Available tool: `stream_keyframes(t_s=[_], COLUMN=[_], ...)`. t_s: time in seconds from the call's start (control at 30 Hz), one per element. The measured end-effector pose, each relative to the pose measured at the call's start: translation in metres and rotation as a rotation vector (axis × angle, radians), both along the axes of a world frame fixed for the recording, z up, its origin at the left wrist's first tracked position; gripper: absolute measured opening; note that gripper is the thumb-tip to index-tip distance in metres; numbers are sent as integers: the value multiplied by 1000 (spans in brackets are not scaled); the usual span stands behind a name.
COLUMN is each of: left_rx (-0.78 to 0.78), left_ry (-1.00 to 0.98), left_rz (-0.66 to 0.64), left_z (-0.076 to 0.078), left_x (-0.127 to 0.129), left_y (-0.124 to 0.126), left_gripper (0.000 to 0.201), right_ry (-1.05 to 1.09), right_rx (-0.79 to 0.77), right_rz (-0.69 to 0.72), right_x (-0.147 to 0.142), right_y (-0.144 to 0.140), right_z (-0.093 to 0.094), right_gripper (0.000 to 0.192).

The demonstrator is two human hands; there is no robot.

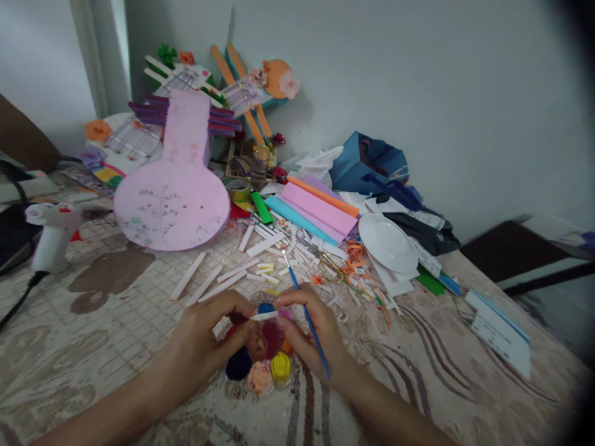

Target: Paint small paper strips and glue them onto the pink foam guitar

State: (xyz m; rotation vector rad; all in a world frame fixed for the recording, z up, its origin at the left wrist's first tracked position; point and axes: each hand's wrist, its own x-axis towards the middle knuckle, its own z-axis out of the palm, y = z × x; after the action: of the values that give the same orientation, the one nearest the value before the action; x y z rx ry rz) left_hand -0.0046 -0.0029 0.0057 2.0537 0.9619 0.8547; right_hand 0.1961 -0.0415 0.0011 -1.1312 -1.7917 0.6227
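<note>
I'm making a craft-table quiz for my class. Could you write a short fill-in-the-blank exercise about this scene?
1. The right hand holds a thin blue ____ between its fingers.
2. Both hands pinch a small white strip above a set of round ____ pots.
3. The big guitar-shaped cutout leaning at the back is coloured ____.
4. Left of the left hand, on the table's edge, stands a white glue ____.

Missing words: paintbrush; paint; pink; gun

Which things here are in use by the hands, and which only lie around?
In use: left hand and right hand on white strip; blue paintbrush; paint pots.
Lying about: pink board, glue gun, white plate, scissors.
</note>
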Motion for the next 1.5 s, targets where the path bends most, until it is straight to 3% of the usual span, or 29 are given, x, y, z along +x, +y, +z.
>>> stream_keyframes(t_s=[0.2,0.4,0.77,1.3,1.5], left_rx=[82,142,338,417,403], left_ry=[-10,0,21,30,19], left_rz=[168,282,244,224,221], left_z=[3,3,-5,-2,-1], left_x=[-5,-6,-13,-13,-13], left_y=[16,37,31,23,22], left_gripper=[4,5,6,11,12], right_ry=[86,-39,-98,-188,-223], right_rx=[20,129,143,238,237], right_rz=[-57,-20,5,79,26], right_x=[5,7,-7,-12,-9], right_y=[-1,7,-3,-8,-9], right_z=[2,9,2,9,9], right_gripper=[26,40,32,35,34])
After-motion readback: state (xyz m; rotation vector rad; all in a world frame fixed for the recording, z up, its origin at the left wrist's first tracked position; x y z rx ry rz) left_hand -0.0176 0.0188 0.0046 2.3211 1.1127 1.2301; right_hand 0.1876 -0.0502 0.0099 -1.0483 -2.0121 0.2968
